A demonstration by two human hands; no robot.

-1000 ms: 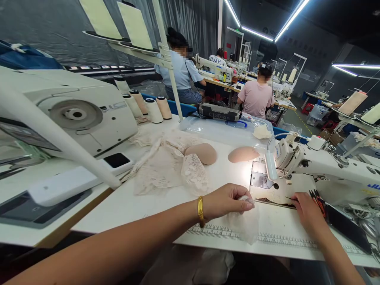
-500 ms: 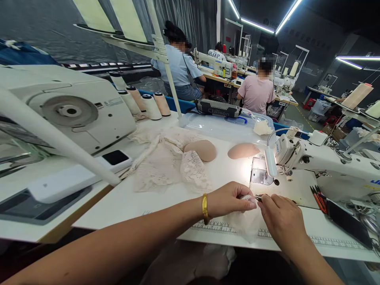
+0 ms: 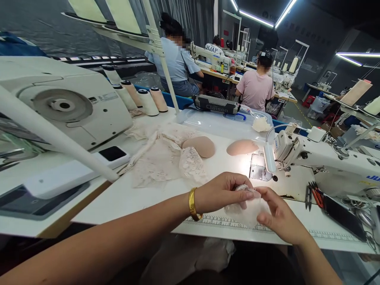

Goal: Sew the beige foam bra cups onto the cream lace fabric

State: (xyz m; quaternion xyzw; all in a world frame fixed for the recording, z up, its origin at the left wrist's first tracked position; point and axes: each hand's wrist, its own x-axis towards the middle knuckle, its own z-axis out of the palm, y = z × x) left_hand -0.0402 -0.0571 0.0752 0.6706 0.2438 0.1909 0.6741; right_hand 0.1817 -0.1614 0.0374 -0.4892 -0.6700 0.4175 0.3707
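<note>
1. Where the tabletop (image 3: pixel 142 198) meets its near edge, the left hand (image 3: pixel 221 192) pinches a sheer white fabric piece (image 3: pixel 247 209), fingers closed on its top.
2. Right hand (image 3: pixel 277 215): fingers closed on the same piece from the right side.
3. Printed ruler strip (image 3: pixel 219 225): along the near edge, under the fabric.
4. Two beige bra cups (image 3: pixel 199 145): mid-table, beside a lace pile (image 3: pixel 166 158).
5. Sewing machine (image 3: pixel 320 162): right side.
6. Thread snips (image 3: pixel 308 194): right, near the machine.
</note>
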